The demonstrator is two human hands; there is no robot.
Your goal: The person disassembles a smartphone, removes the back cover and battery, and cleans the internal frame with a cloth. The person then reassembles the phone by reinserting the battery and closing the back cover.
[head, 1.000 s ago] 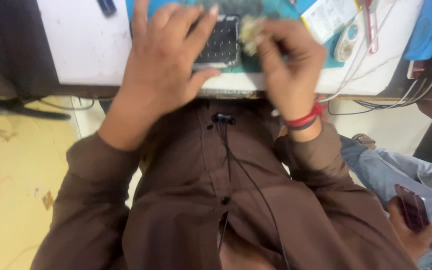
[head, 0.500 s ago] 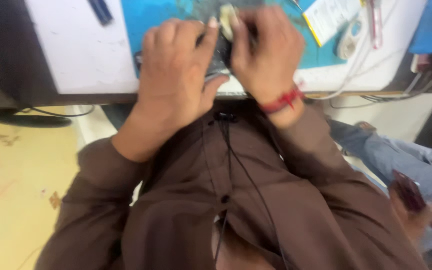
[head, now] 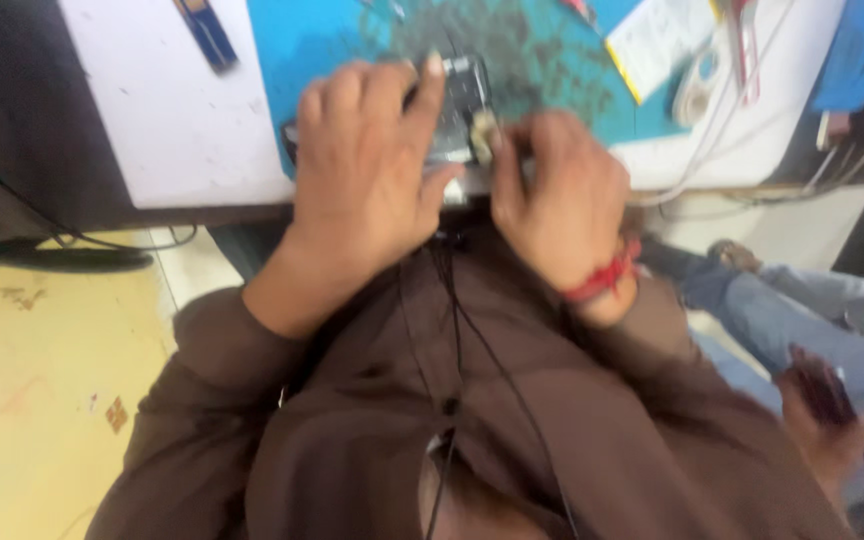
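Observation:
A small dark flat device (head: 457,105) lies on a blue work mat (head: 332,50) near the table's front edge. My left hand (head: 372,180) lies over its left side, fingers curled onto it and holding it down. My right hand (head: 557,195) is closed beside its right edge, pinching a small pale piece (head: 484,132) between thumb and finger. A red band (head: 602,278) circles my right wrist. Most of the device is hidden under my hands.
The white table (head: 162,120) carries a blue tool (head: 207,35), a white paper (head: 657,45) and white cables (head: 722,110). Another seated person in jeans (head: 822,330) holds a dark phone (head: 824,392) at the right. Yellow floor (head: 32,380) lies left.
The view has shifted and the table edge now sits lower in frame. My hands stay on the device; the right hand has moved from over it to its right edge.

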